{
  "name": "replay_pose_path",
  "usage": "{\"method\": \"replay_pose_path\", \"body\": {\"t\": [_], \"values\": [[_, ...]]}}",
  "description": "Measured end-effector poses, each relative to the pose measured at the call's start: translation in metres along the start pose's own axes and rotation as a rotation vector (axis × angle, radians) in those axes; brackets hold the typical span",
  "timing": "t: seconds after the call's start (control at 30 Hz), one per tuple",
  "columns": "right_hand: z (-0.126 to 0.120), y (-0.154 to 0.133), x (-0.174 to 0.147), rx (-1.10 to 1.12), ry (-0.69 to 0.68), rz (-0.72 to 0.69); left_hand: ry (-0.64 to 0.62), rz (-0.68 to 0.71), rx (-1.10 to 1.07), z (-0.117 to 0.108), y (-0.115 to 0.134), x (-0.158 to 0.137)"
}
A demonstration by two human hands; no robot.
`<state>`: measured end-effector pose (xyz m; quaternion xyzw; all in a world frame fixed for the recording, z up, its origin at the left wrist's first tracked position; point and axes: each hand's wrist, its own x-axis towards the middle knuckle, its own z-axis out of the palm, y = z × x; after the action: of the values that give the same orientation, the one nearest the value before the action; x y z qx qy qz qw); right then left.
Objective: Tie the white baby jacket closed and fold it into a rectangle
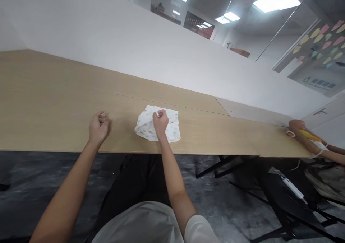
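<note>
A folded white cloth [172,126] with small pale prints lies on the table near its front edge. My right hand [161,122] is over the middle of it, fingers closed in a pinch on a raised bit of the fabric. On the cloth's left side a fold stands slightly up, and part of the cloth is hidden under my hand. To the left, apart from the cloth, my left hand [98,128] hovers by the table with loosely curled fingers, thumb apart, and nothing visible in it.
The long wooden table [54,103] runs along a white wall [121,45]. At the far right another person's arms [307,139] rest near the table, by something yellow [309,135]. Below are black folding chairs [283,200] and a white power strip [293,188] with a cable.
</note>
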<state>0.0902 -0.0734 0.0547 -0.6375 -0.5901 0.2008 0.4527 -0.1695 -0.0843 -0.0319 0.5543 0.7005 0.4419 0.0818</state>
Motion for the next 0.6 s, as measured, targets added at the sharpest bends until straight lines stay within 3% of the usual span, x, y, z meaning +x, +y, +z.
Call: {"method": "replay_pose_path", "body": {"t": [0.1, 0.27, 0.37, 0.6], "values": [[-0.027, 0.029, 0.004, 0.044, -0.001, 0.069, 0.017, -0.035, -0.036, -0.003, 0.005, -0.001], [-0.039, 0.066, -0.002, 0.023, -0.131, 0.083, -0.051, 0.009, 0.007, -0.007, 0.01, -0.003], [-0.041, 0.074, -0.004, -0.047, -0.166, 0.062, -0.078, 0.041, 0.016, -0.007, 0.009, -0.003], [-0.045, 0.082, -0.006, -0.186, -0.093, -0.008, -0.108, 0.036, 0.052, -0.008, 0.007, -0.005]]}}
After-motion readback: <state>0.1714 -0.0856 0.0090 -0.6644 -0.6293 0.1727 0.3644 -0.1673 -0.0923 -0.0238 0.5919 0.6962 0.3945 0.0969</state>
